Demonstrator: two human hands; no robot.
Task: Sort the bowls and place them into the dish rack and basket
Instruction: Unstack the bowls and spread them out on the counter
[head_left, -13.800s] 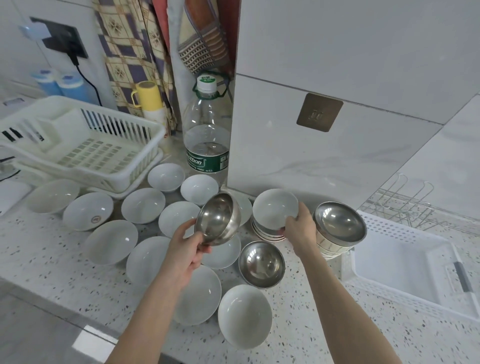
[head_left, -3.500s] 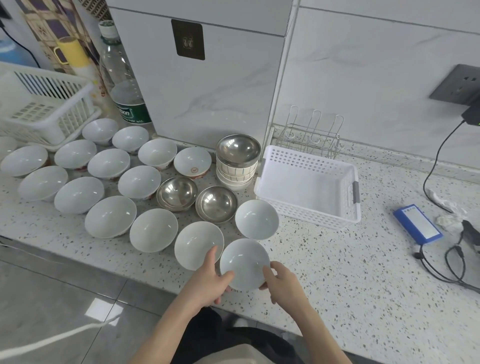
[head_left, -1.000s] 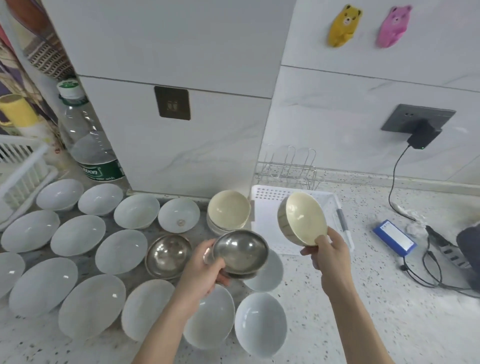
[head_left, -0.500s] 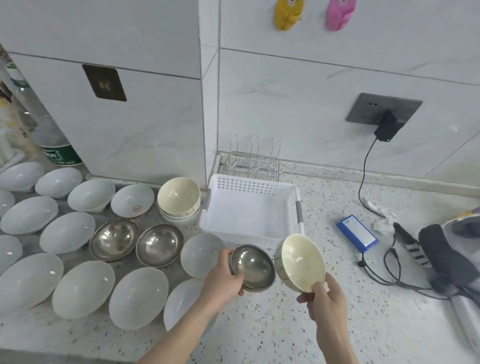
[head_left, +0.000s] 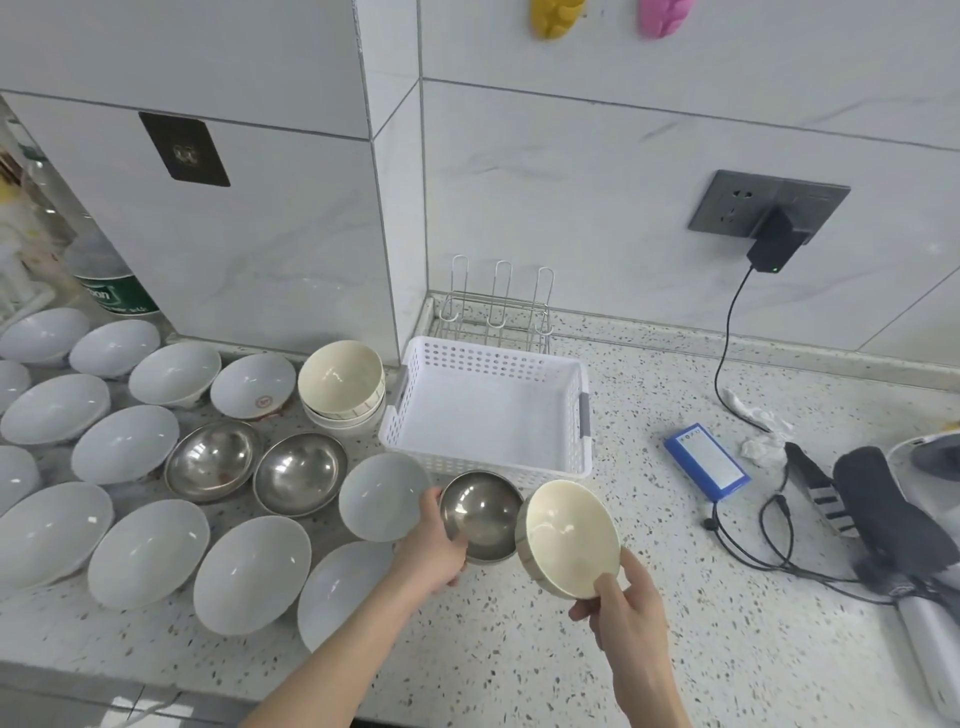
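My left hand (head_left: 435, 548) grips a steel bowl (head_left: 480, 517) by its rim, just in front of the white perforated basket (head_left: 488, 353), which holds nothing. Beside it, my right hand (head_left: 621, 605) holds a cream bowl (head_left: 566, 535) tilted toward me, thumb on its inner rim. Two more steel bowls (head_left: 298, 470) sit on the counter to the left. A stack of cream bowls (head_left: 340, 384) stands against the basket's left side. Several white bowls (head_left: 148, 551) cover the counter's left part.
A small wire rack (head_left: 498, 306) stands behind the basket in the corner. To the right lie a blue power bank (head_left: 706, 460), black cables (head_left: 753, 540) and a dark cloth (head_left: 883, 509). A water bottle (head_left: 111, 280) stands at the far left by the wall.
The view has shifted slightly closer. Both hands still hold their bowls near the basket's front edge; the steel bowl and cream bowl sit about where they were half a second ago.
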